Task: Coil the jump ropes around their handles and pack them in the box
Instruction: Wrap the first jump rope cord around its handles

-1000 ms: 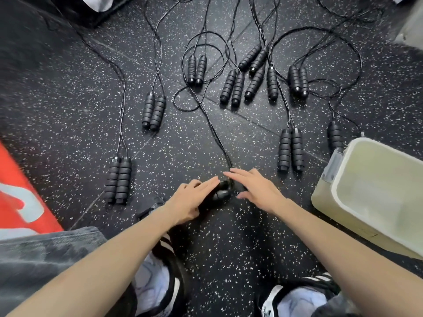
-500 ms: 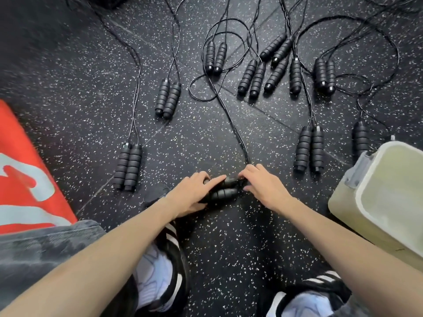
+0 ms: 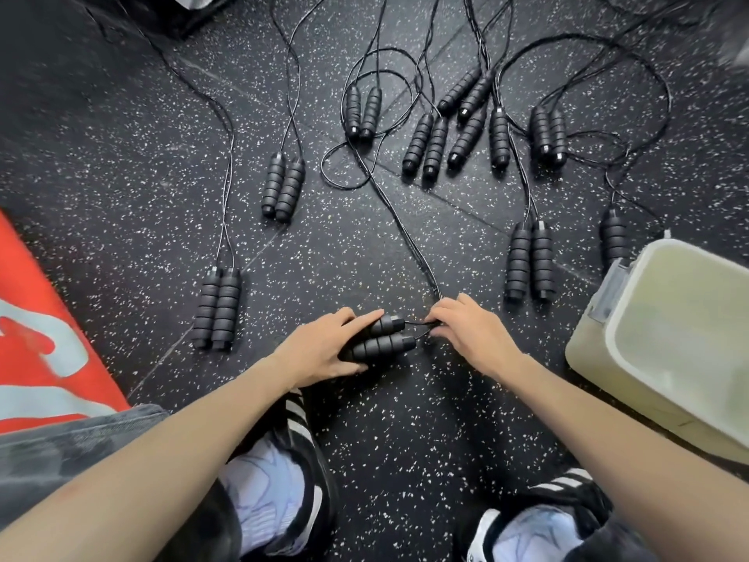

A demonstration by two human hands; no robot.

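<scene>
Starting first coil: left hand clamps handle pair, right hand pinches cord; box apparently empty, other ropes uncoiled on floor.

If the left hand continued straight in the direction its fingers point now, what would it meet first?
The left hand points right along the pair of handles it grips. Beyond their ends, it would probably first meet the right hand, which pinches the cord there. Depth is unclear, but they look level.
</scene>
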